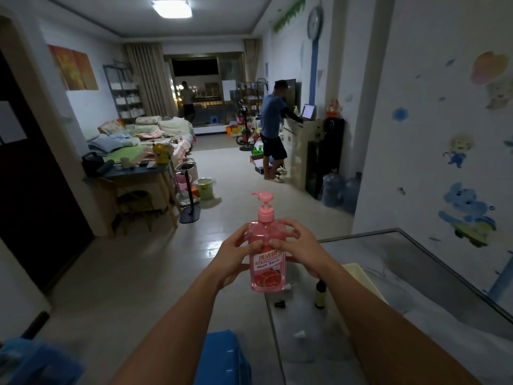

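The pink pump bottle [267, 250] was held upright in the air, just off the near-left edge of the grey surface [388, 287]. The left hand [234, 255] and right hand [298, 250] gripped its sides with curled fingers, probably to steady it. Below, a small dark-capped bottle [320, 294] stood beside a loose black cap [279, 304].

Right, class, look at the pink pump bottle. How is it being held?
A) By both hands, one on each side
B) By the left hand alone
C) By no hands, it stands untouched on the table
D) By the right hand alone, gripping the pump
A: the left hand and the right hand each curl fingers round a side of the upright pink bottle, and neither touches the pump.
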### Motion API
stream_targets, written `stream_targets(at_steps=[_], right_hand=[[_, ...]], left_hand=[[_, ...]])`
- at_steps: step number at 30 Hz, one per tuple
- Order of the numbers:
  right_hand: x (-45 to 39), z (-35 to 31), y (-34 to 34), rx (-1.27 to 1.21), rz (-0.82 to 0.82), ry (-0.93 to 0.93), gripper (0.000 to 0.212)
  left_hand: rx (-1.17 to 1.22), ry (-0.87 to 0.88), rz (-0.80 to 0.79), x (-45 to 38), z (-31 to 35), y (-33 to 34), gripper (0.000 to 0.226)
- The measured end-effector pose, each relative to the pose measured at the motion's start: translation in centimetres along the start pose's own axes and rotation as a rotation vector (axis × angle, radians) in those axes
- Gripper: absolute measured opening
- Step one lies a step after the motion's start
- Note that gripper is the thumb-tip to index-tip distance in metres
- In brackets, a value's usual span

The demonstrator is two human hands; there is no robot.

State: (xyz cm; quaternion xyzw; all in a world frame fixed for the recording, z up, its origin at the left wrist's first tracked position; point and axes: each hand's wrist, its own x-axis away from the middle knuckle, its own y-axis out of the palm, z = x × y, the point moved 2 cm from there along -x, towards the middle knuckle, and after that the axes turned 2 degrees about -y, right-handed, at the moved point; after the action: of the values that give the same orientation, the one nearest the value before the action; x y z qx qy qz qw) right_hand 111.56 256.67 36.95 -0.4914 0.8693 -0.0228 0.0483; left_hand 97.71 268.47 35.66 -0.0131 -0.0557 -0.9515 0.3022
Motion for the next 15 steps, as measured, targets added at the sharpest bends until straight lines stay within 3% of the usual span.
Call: stream_targets(at_steps=[6,15], right_hand=[[-4.1,2.2,-2.3,0.048,0.096,0.096,0.063],[-3.3,7.0,-5.4,0.114,0.393,0.273,0.055]], left_hand=[[0.004,-0.111,-0.143,-8.2,-1.8,-0.8,0.056],[-0.131,-0.234,-0.614,-17.7,-7.5,2.7,0.058]])
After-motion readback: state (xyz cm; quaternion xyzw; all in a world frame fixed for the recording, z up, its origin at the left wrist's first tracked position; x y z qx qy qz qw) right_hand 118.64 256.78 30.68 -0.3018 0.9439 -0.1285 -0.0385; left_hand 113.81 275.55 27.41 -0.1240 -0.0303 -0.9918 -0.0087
